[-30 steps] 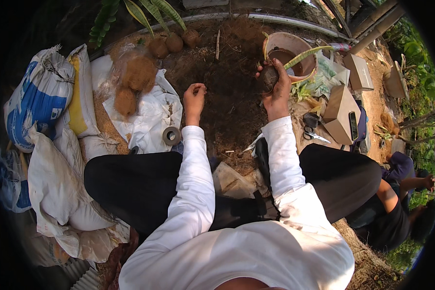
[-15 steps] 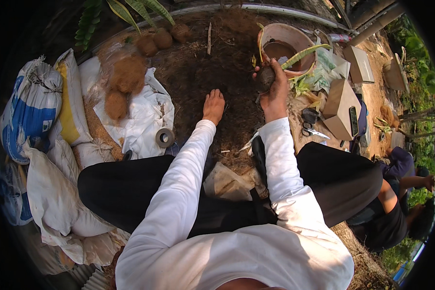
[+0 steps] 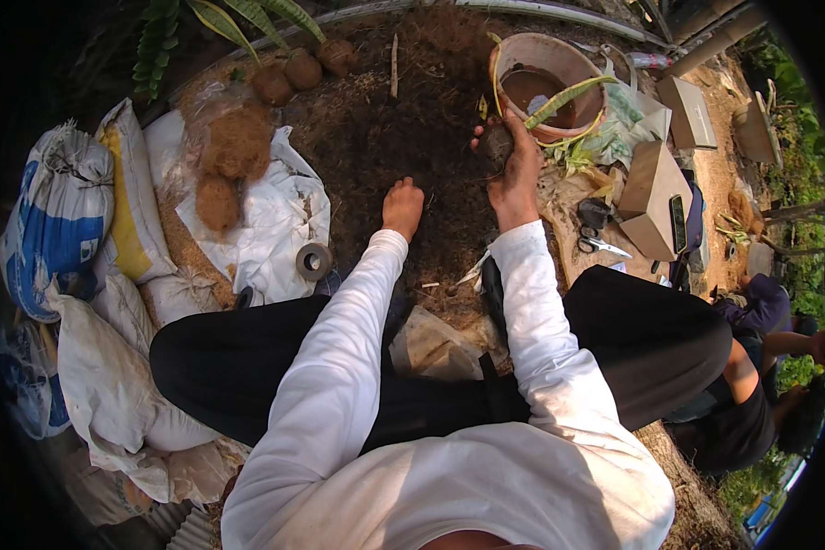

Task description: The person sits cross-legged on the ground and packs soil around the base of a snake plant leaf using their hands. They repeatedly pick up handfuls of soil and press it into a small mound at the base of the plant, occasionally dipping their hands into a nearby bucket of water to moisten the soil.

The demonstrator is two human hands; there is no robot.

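My right hand is wrapped round the dark, round root ball of a snake plant, held up just in front of the pinkish basin. The plant's long yellow-edged leaves spread upward and to the right, across the basin's rim. My left hand rests low over the dark loose soil, its fingers curled in. Whatever the left fingers may hold is hidden beneath them.
The basin contains brown, muddy liquid. Scissors, a phone and cardboard boxes lie to the right. Leftward are a tape roll, a white sheet, fibre balls and stuffed sacks. Another person sits at far right.
The fingers of my left hand, spread on the soil before, have curled in. My right hand with the snake plant has shifted slightly toward me.
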